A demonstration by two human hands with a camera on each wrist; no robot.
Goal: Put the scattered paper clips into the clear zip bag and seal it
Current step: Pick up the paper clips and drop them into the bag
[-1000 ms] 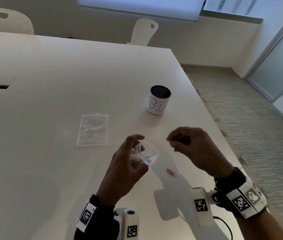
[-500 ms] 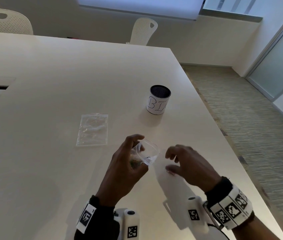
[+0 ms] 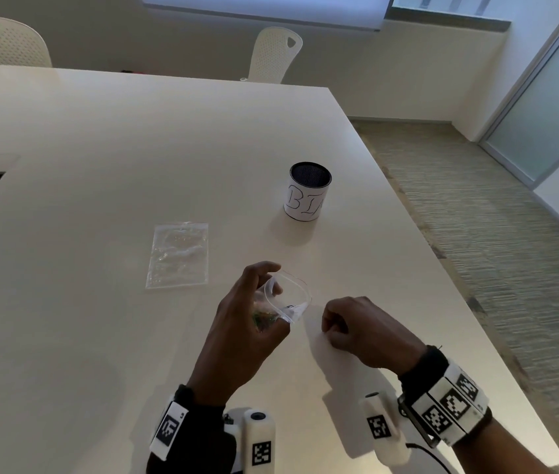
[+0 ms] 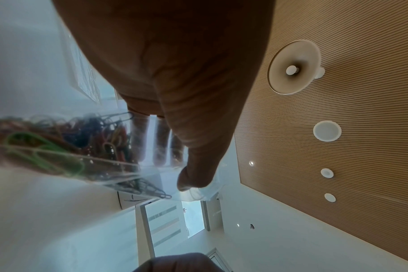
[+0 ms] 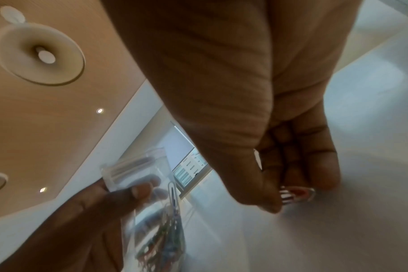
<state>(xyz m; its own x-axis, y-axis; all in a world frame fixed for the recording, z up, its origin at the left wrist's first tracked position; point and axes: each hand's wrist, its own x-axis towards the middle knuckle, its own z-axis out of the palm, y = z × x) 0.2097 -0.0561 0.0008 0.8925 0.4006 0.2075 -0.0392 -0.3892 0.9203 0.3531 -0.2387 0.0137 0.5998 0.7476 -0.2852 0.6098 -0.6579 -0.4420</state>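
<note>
Paper clip, red-striped, is pinched on the desk by right hand; zip bag is gripped open by left hand. Clip should be lifted cleanly, dropped through the mouth.

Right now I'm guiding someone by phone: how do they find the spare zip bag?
Start at the white table and find the cup. The spare zip bag lies flat left of it, beyond the left hand. Unlike the held bag, nobody touches it.
</note>
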